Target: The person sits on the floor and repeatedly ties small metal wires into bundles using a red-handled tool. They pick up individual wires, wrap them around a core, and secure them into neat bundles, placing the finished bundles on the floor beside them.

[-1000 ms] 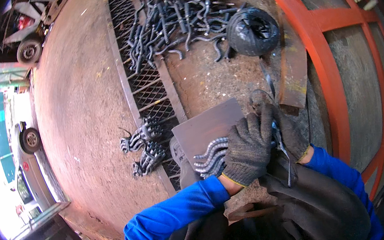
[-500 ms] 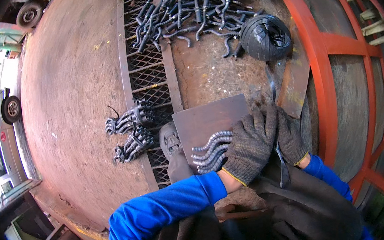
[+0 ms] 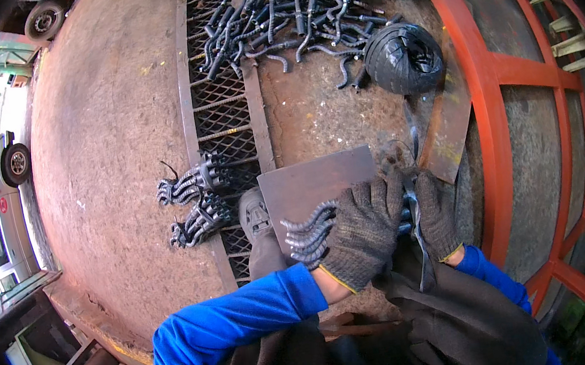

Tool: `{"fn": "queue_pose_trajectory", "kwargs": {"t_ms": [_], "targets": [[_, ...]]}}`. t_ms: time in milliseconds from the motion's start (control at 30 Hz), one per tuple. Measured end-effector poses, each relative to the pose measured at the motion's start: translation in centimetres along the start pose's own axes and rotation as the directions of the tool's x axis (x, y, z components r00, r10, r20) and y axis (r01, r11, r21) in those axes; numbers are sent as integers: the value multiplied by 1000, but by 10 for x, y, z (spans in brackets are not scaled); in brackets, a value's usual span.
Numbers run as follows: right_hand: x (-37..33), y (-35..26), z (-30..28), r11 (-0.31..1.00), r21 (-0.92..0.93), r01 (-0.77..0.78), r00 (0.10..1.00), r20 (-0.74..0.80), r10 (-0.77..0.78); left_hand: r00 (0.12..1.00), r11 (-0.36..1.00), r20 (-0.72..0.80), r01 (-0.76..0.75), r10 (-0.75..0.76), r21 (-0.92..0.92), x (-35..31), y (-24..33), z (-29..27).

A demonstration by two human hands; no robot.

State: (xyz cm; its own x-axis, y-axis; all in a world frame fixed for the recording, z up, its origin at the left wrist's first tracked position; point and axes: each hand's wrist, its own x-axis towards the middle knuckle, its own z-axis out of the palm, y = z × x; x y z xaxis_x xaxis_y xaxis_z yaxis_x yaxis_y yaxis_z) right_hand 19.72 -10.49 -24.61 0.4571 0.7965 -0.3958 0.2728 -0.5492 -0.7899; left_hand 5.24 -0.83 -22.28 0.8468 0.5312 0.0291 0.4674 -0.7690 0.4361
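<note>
My left hand (image 3: 361, 236), in a dark knit glove, presses down on a bundle of bent ribbed steel bars (image 3: 308, 231) that lies on a rusty square steel plate (image 3: 310, 183). The curved ends of the bars stick out to the left of my glove. Close beside it, my gloved right hand (image 3: 438, 213) grips a thin dark metal tool (image 3: 418, 233) held upright at the bundle's right end. Both sleeves are blue.
Two tied bundles of bent bars (image 3: 193, 201) lie left on a metal grating (image 3: 221, 97). A heap of loose bent bars (image 3: 275, 13) and a coil of black wire (image 3: 402, 58) sit farther off. An orange steel frame (image 3: 493, 90) runs along the right. My shoe (image 3: 254, 213) rests beside the plate.
The view has shifted a little; my hands stay together over the bundle on the plate. Nothing was picked up or released.
</note>
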Motion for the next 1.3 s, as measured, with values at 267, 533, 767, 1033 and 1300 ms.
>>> {"fn": "queue_pose_trajectory", "kwargs": {"t_ms": [267,533,767,1033,1300], "targets": [[12,1,23,573,777,-261,949,98,300,983,987,87,-163,163,-5,21,-21,-25],[17,25,13,947,308,-91,996,35,84,993,994,103,-51,60,-92,12,-14,-21],[41,-51,-29,985,19,170,985,12,-171,996,995,15,-83,84,-50,7,-18,-8],[77,-149,8,638,-160,753,611,531,-587,979,911,203,97,-14,-401,-18,-15,25],[91,-174,66,355,-331,874,398,908,-132,939,365,340,334,-48,-869,-43,-14,82]]}}
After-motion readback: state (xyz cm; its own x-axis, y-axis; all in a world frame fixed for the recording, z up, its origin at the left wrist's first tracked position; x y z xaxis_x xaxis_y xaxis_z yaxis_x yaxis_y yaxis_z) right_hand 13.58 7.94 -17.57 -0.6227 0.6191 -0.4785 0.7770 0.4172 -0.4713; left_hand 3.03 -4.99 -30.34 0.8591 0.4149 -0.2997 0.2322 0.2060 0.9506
